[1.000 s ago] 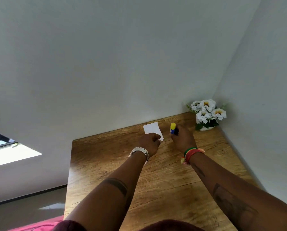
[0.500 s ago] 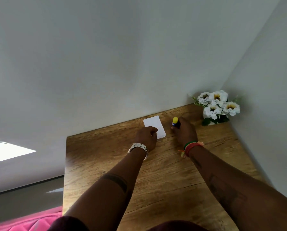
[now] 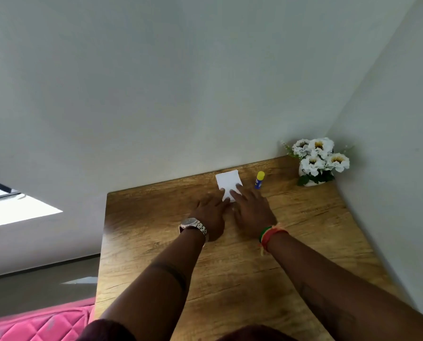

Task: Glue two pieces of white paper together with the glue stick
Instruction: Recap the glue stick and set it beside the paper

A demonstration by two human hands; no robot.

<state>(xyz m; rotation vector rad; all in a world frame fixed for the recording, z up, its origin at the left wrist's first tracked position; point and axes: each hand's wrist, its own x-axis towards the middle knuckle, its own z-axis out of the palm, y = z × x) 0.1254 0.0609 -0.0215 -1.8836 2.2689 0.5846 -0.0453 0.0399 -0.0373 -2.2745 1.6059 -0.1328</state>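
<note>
A small white paper (image 3: 228, 181) lies flat near the far edge of the wooden table (image 3: 156, 217). Whether it is one sheet or two stacked I cannot tell. My left hand (image 3: 211, 214) rests flat on the table, its fingertips on the paper's near left corner. My right hand (image 3: 251, 209) lies flat beside it, fingers spread, tips pressing the paper's near right edge. The glue stick (image 3: 259, 180), blue with a yellow cap, stands free on the table just right of the paper, beyond my right fingertips.
A white pot of white flowers (image 3: 317, 161) stands in the far right corner where two walls meet. The table's left edge drops to the floor, with a pink quilted cushion (image 3: 38, 323) at lower left.
My right hand has let go of the glue stick, which now stands by itself. Both hands have flattened and come together on the paper's near edge.
</note>
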